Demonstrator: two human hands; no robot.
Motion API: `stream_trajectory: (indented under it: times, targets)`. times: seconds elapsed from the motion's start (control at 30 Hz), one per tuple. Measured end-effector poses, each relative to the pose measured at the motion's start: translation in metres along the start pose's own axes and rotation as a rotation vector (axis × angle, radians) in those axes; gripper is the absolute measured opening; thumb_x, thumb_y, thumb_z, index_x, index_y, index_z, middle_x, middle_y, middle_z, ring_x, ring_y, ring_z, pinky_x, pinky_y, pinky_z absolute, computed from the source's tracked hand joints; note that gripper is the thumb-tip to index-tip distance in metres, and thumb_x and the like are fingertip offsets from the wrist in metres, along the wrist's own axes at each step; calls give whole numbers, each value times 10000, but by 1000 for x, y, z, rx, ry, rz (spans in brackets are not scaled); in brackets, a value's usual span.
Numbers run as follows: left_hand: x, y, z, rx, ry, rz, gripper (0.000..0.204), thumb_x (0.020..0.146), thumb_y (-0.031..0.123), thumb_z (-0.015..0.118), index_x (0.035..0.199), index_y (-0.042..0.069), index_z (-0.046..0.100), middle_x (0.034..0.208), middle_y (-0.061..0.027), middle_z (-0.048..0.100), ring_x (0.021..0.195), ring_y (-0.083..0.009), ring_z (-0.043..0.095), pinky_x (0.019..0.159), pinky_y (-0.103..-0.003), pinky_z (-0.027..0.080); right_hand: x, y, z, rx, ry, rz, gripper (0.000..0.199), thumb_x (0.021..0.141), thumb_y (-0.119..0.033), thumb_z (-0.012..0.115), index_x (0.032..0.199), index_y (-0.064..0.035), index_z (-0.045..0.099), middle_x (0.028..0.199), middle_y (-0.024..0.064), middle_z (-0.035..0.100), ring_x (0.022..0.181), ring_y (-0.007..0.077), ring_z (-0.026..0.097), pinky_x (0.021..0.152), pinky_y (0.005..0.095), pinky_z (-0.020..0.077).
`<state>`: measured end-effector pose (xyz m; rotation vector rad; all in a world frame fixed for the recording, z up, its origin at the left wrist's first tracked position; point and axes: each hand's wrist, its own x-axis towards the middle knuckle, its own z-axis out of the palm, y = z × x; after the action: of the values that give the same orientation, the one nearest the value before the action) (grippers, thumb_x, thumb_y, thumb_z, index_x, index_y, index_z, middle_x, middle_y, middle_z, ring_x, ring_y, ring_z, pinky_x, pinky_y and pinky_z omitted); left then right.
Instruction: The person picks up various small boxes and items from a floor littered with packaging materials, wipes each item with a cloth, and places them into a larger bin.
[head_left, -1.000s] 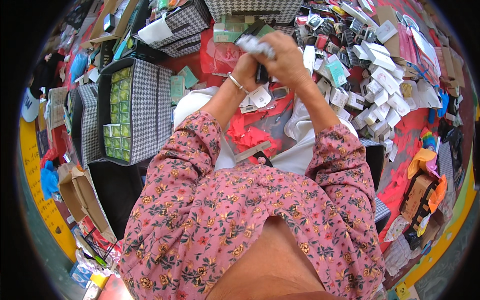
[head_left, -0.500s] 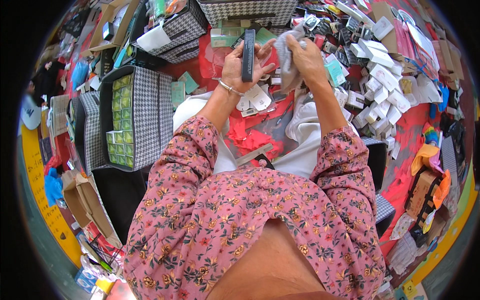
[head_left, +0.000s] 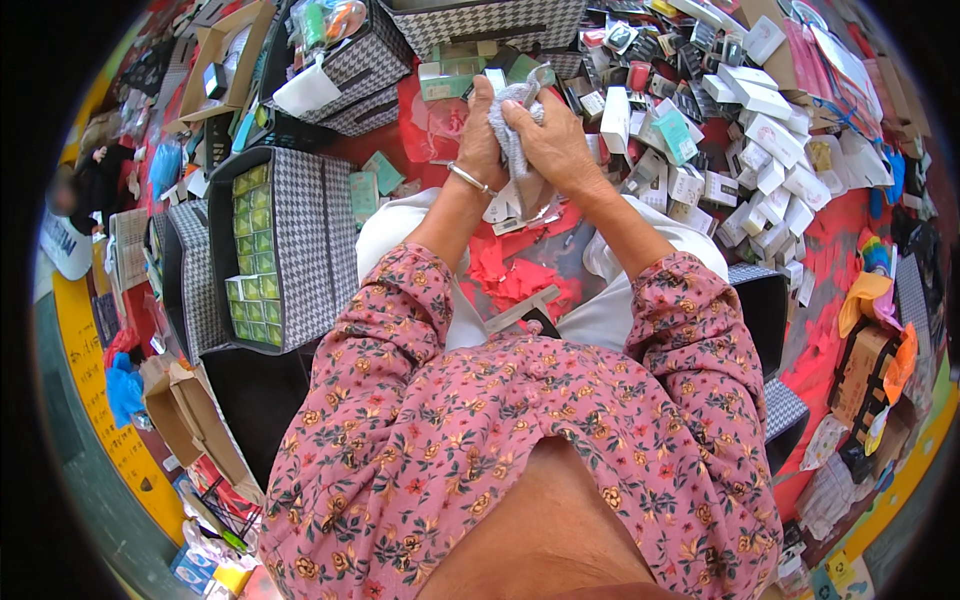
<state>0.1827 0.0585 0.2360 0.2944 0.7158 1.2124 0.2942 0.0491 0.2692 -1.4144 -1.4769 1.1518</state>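
Upper centre of frame: crumpled grey fabric cloth point(head_left: 512, 145) is pinched by the right hand point(head_left: 557, 142) against the curled left hand point(head_left: 479, 137), whose contents cannot be told. Wiping seems under way; steady left-hand support probably called for next.

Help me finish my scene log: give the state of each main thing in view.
Grey cloth: bunched between the hands
Left hand: curled beside the cloth, grip partly hidden
Right hand: closed on the cloth
Checked bin: open
Green packs: stacked in rows
Lower-left carton: open
White boxes: heaped loosely
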Motion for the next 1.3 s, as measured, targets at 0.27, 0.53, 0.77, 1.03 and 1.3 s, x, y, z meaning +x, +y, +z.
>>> stream_trajectory:
  times: [0.27, 0.53, 0.77, 1.03, 1.3]
  targets:
    - [2, 18, -7, -172, -130, -153, 309, 878, 252, 464, 1071, 12, 467, 867, -88, 577, 785, -226, 573, 711, -341, 486, -5, -13, -16, 168, -297, -152, 321, 754, -260, 576, 950, -6, 571, 791, 219, 595, 751, 338, 591, 701, 364, 448]
    - [-1, 13, -3, -469, -245, -243, 352, 898, 183, 403, 1143, -69, 411, 1141, -192, 497, 1028, -296, 500, 926, -388, 401, 36, 7, -75, 340, 218, -101, 223, 806, -201, 596, 913, -6, 579, 792, 53, 618, 628, 105, 586, 572, 205, 470]
    - [5, -4, -19, -483, -265, -348, 284, 877, 172, 392, 1084, 5, 493, 1088, -143, 542, 993, -252, 539, 900, -400, 415, 17, 1, -6, -400, 108, -352, 307, 767, -324, 554, 849, -29, 568, 821, 161, 534, 750, 333, 558, 687, 396, 457]
    - [4, 12, -2, -446, -241, -180, 256, 883, 170, 424, 1047, -14, 493, 1194, -167, 471, 1149, -293, 400, 1016, -445, 259, 33, 37, -29, -167, 267, 79, 462, 729, -385, 569, 801, 70, 594, 794, 257, 599, 763, 362, 596, 686, 413, 456]
    - [-7, 20, -3, -170, -167, -247, 324, 869, 269, 494, 1093, 37, 515, 1078, -92, 564, 1015, -237, 522, 926, -386, 380, 20, -12, -25, 504, -222, 512, 419, 832, -402, 483, 882, -1, 593, 769, 110, 582, 667, 165, 545, 548, 346, 432]
